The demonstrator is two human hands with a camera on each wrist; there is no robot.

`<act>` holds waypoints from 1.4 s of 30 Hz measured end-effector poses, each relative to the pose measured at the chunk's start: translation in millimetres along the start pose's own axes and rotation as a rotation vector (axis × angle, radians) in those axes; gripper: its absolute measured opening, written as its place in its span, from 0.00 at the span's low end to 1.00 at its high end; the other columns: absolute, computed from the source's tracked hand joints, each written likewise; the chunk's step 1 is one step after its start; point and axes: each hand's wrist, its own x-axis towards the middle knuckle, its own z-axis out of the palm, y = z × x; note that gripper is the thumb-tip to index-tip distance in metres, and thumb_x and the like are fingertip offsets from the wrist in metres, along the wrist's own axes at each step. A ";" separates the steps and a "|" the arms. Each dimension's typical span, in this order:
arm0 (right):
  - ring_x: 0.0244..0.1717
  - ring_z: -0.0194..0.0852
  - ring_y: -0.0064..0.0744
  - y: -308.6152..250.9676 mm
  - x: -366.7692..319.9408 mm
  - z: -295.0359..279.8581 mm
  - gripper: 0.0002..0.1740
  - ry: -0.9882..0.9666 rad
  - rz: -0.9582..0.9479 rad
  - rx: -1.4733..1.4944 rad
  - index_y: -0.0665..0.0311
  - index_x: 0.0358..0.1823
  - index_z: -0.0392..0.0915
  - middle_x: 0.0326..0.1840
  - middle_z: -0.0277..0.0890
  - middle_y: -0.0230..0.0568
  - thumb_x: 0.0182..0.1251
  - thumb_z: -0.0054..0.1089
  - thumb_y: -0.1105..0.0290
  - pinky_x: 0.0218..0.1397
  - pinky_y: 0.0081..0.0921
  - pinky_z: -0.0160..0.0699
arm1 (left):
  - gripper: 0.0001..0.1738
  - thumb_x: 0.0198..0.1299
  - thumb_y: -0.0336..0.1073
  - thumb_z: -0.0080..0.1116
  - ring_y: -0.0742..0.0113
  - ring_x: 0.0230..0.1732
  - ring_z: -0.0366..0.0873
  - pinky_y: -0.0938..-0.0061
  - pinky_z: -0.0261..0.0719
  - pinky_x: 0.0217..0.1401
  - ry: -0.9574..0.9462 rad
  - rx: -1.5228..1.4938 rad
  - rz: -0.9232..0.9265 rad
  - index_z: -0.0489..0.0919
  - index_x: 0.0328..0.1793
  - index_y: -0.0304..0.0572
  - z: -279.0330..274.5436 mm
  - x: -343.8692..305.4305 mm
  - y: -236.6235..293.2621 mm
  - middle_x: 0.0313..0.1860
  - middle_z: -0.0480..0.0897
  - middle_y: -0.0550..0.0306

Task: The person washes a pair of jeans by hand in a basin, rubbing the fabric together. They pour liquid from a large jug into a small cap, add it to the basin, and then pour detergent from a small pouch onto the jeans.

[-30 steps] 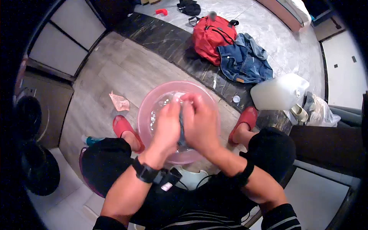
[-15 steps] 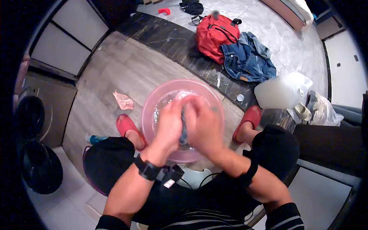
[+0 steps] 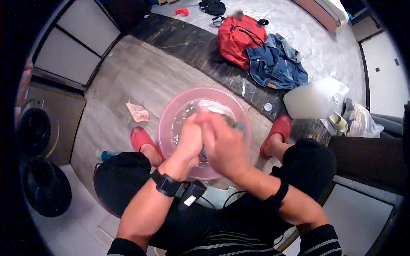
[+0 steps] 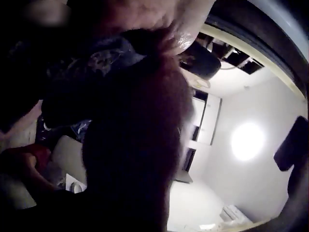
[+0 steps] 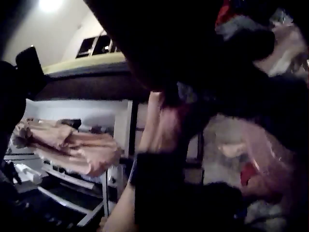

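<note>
Both hands are together over a pink basin (image 3: 169, 106) of water on the floor, between the person's feet. My left hand (image 3: 189, 140) and right hand (image 3: 226, 143) meet at the fingers, curled around a dark bluish cloth (image 3: 204, 156). Only bits of this cloth show between and beside the hands in the head view; the palms hide the rest. In the dim left wrist view, patterned dark cloth (image 4: 104, 60) shows under the wet hand. Something white (image 3: 217, 106) lies in the water beyond the fingertips. The right wrist view is mostly dark around the hand.
Red slippers (image 3: 276, 135) flank the basin. A pink patterned wrapper (image 3: 137, 112) lies on the floor to the left. Beyond are a red backpack (image 3: 240, 40), a denim garment (image 3: 276, 64), a whitish jug (image 3: 314, 99) and a small white cap (image 3: 267, 106).
Both hands keep working against each other over the basin, the right hand shifting slightly across the left. More of the white thing and a greyish-blue patch at the right now show.
</note>
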 end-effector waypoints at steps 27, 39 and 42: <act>0.27 0.77 0.59 14.2 19.0 -0.6 0.07 0.113 0.151 0.011 0.56 0.43 0.74 0.26 0.77 0.55 0.67 0.50 0.66 0.29 0.50 0.75 | 0.18 0.72 0.41 0.38 0.72 0.44 0.76 0.74 0.75 0.45 -0.083 -0.064 -0.005 0.74 0.53 0.37 1.7 -7.9 3.7 0.43 0.79 0.59; 0.31 0.78 0.59 8.9 11.5 0.4 0.08 -0.013 0.001 -0.029 0.61 0.42 0.74 0.31 0.78 0.55 0.67 0.49 0.67 0.36 0.49 0.76 | 0.18 0.72 0.45 0.42 0.74 0.41 0.77 0.76 0.76 0.42 -0.044 -0.051 -0.065 0.75 0.51 0.38 -4.6 -5.7 8.4 0.41 0.79 0.61; 0.35 0.77 0.60 33.5 37.4 -6.0 0.09 0.093 0.159 0.116 0.62 0.41 0.74 0.33 0.78 0.56 0.66 0.49 0.67 0.40 0.48 0.75 | 0.19 0.72 0.44 0.41 0.75 0.43 0.77 0.75 0.76 0.42 -0.163 -0.070 -0.107 0.75 0.55 0.37 -2.9 -10.8 1.8 0.43 0.80 0.59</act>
